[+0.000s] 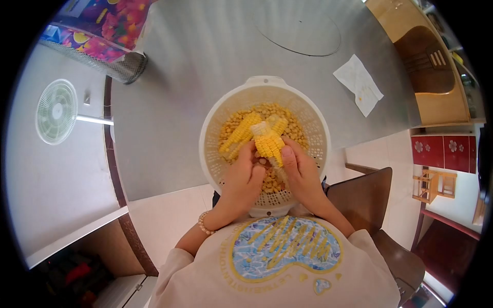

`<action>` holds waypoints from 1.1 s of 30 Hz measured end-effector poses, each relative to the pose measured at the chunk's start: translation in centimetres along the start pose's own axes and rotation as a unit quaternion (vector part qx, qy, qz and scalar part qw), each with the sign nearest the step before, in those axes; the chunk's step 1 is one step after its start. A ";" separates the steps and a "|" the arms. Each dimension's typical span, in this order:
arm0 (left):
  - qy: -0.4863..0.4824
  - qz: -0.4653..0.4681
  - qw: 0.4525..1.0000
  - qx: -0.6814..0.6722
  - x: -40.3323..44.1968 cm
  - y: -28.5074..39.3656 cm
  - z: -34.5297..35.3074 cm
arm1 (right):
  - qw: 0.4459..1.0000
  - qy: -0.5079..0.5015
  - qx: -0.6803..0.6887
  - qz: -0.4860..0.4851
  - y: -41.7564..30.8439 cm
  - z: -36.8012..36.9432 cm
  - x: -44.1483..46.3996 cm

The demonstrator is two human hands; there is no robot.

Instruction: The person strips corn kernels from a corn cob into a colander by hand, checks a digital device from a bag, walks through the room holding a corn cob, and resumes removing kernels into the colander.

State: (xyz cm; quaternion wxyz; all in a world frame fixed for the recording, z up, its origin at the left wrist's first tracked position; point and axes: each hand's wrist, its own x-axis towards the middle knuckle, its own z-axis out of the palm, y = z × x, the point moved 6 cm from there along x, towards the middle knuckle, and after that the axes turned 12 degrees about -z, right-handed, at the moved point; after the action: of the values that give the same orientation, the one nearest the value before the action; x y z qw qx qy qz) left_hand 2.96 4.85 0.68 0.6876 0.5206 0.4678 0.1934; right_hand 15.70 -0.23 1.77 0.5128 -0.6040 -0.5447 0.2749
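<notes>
Over a white plastic colander (209,123), both hands are closed around one corn cob (269,145), its yellow kernels partly stripped and a pale bare patch at its upper end. My left hand (242,172) grips the cob from the left, fingers curled. On the other side my right hand (302,172) holds it with the thumb pressed along the kernels. Loose corn kernels (294,128) cover the colander's bottom. Another corn cob (241,132) lies on them at the left, and part of one more shows behind the held cob.
The colander sits at the near edge of a grey table (169,102). A crumpled white tissue (358,84) lies at the right, a thin dark wire loop (313,54) at the back. A wire mesh basket (128,66) with colourful packages stands back left. A brown chair (362,200) is close on my right.
</notes>
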 end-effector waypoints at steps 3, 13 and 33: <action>0.020 0.099 0.995 0.011 -0.5 1.0 0.4 | 0.998 -0.026 -0.034 0.048 -0.1 -0.1 0.0; 0.033 0.006 0.996 0.077 -0.3 1.6 -0.1 | 0.994 -0.048 -0.097 0.002 -1.5 -0.3 0.2; 0.035 0.053 0.994 0.085 -0.2 0.4 0.1 | 0.995 -0.005 0.055 0.079 0.5 -0.5 -0.2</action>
State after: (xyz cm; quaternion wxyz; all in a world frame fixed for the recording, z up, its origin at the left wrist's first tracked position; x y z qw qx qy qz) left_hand 3.04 4.81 1.16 0.6128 0.5940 0.4784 0.2070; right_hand 16.31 -0.55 1.40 0.5190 -0.6149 -0.4817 0.3473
